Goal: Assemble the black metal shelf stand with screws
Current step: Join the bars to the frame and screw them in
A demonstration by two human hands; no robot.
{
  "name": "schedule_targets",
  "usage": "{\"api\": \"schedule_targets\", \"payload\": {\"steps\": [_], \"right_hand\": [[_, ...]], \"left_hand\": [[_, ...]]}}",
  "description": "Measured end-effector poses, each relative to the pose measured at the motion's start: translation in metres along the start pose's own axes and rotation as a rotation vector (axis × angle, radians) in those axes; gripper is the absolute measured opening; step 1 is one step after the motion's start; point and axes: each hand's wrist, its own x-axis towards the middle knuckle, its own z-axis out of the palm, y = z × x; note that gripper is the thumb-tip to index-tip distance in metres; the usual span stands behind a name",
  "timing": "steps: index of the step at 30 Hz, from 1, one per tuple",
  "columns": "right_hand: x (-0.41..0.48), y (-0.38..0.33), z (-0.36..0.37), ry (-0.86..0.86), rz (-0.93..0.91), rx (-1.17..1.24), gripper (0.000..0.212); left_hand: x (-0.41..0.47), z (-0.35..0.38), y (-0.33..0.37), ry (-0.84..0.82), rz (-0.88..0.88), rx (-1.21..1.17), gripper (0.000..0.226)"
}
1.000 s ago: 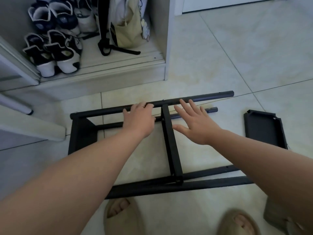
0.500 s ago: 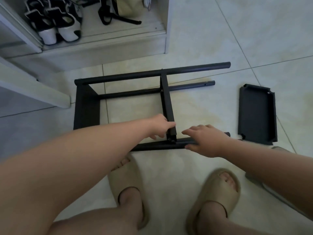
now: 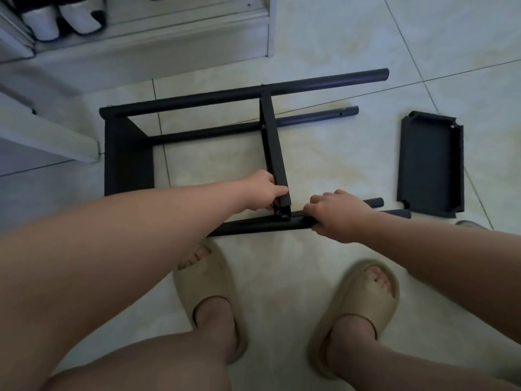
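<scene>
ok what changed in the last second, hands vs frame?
Both hands moved from the far tubes back to the near side. The left hand now grips the near end of the crosspiece; the right hand, open before, grips the near tube beside that joint. The frame still lies flat on the floor, loose tray to its right, unmoved.

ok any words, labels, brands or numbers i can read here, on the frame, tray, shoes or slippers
None can be read.
The frame, tray and slippers show plain surfaces with no print.
The shoes carry dark patches only, no legible lettering.
</scene>
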Motion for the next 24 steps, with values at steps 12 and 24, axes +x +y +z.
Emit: {"api": "schedule_targets", "payload": {"steps": [12, 24], "right_hand": [[-0.014, 0.011, -0.021, 0.181, 0.069, 0.040, 0.032], [0.009, 0.011, -0.030, 0.329, 0.172, 0.057, 0.030]], "left_hand": [[0.000, -0.006, 0.005, -0.027, -0.013, 0.065, 0.035], [0.010, -0.023, 0.002, 0.210, 0.040, 0.022, 0.035]]}}
